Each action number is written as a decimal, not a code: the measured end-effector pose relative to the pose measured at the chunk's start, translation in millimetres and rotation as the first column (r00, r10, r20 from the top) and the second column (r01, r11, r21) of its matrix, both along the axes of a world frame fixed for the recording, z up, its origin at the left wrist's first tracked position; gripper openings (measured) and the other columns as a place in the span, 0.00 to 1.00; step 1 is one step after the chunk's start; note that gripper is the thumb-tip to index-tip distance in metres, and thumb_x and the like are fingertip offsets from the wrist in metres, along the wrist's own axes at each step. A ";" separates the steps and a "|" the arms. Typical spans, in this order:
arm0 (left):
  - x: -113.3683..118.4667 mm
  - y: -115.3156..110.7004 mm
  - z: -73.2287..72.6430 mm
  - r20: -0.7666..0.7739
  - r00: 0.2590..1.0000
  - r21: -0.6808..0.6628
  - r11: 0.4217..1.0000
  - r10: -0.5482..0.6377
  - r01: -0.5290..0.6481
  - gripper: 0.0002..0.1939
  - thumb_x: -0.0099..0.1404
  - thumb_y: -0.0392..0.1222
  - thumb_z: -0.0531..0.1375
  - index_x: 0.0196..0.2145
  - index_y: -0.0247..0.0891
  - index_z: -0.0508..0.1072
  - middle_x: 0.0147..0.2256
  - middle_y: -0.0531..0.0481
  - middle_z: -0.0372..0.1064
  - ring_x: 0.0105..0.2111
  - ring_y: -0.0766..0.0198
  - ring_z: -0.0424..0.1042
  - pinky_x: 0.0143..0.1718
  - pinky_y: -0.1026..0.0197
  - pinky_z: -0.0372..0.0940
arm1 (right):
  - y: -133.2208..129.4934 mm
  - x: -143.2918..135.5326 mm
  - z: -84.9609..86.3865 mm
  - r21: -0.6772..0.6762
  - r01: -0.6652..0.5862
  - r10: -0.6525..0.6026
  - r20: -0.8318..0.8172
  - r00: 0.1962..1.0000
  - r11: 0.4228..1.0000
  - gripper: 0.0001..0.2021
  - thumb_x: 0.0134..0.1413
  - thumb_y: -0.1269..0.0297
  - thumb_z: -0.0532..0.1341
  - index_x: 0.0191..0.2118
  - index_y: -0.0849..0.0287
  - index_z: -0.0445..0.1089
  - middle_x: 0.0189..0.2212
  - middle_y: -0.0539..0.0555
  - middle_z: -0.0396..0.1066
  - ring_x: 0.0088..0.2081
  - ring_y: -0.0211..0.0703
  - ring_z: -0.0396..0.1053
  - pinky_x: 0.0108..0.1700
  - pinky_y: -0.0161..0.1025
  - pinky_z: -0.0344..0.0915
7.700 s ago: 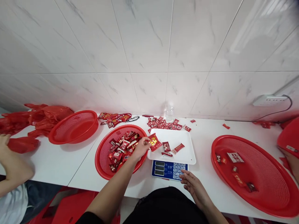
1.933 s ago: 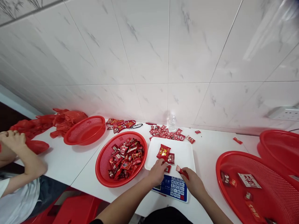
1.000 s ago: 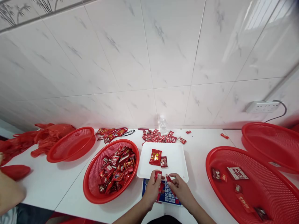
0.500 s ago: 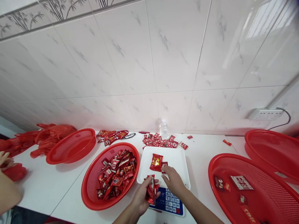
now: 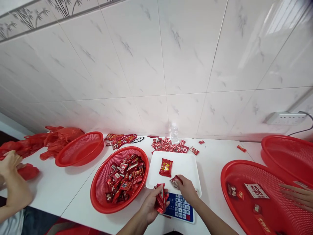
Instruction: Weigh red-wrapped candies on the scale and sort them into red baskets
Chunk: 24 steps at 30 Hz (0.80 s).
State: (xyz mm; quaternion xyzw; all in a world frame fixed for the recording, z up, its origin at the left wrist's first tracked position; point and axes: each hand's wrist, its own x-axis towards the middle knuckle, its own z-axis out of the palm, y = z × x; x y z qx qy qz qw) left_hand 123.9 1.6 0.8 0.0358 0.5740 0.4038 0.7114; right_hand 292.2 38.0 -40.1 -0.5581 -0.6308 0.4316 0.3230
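My left hand (image 5: 150, 204) is closed round several red candy packets (image 5: 161, 199) in front of the scale's blue keypad (image 5: 179, 207). Over the scale's white tray (image 5: 190, 163), my right hand (image 5: 187, 189) pinches one small red and silver packet (image 5: 174, 181). A larger red packet with gold print (image 5: 166, 167) lies on the tray, beyond both hands. Left of the scale stands a red basket (image 5: 97, 182) holding many red wrapped candies (image 5: 126, 181).
Small red packets (image 5: 168, 145) lie behind the scale, beside a clear bottle (image 5: 174, 132). Red bags (image 5: 61, 137) and another basket (image 5: 78, 150) are at left, near a person's hands (image 5: 11, 163). Another person's hand (image 5: 297, 195) is over the right basket (image 5: 227, 169).
My right hand has picked up the small packet from the tray. Another person's hand has appeared at the right. The view has shifted slightly, and the person's hands at left have moved.
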 end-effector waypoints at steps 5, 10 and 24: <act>6.7 3.1 12.8 0.251 0.954 0.084 0.985 -0.164 0.148 0.20 0.58 0.55 0.59 0.37 0.33 0.70 0.29 0.45 0.73 0.27 0.60 0.73 0.29 0.58 0.69 | -18.2 -20.0 25.2 -0.267 -0.214 0.048 -0.515 0.856 0.940 0.20 0.56 0.50 0.49 0.44 0.59 0.66 0.31 0.53 0.74 0.27 0.40 0.71 0.29 0.37 0.66; -0.4 -2.5 15.2 0.291 0.927 0.023 0.971 -0.235 0.239 0.19 0.58 0.52 0.60 0.37 0.33 0.69 0.28 0.44 0.73 0.28 0.58 0.74 0.26 0.58 0.69 | -22.8 -26.9 38.2 -0.140 -0.232 0.170 -0.353 0.920 0.963 0.11 0.49 0.58 0.57 0.36 0.57 0.72 0.28 0.51 0.74 0.30 0.42 0.70 0.33 0.38 0.65; -17.7 -27.8 15.0 0.032 0.995 0.048 0.994 -0.099 0.097 0.13 0.56 0.43 0.64 0.34 0.34 0.67 0.27 0.46 0.71 0.24 0.65 0.71 0.21 0.64 0.67 | 41.8 -29.3 -20.1 0.134 -0.337 0.226 0.515 0.827 0.932 0.29 0.49 0.67 0.58 0.59 0.49 0.56 0.64 0.54 0.48 0.64 0.56 0.39 0.60 0.59 0.41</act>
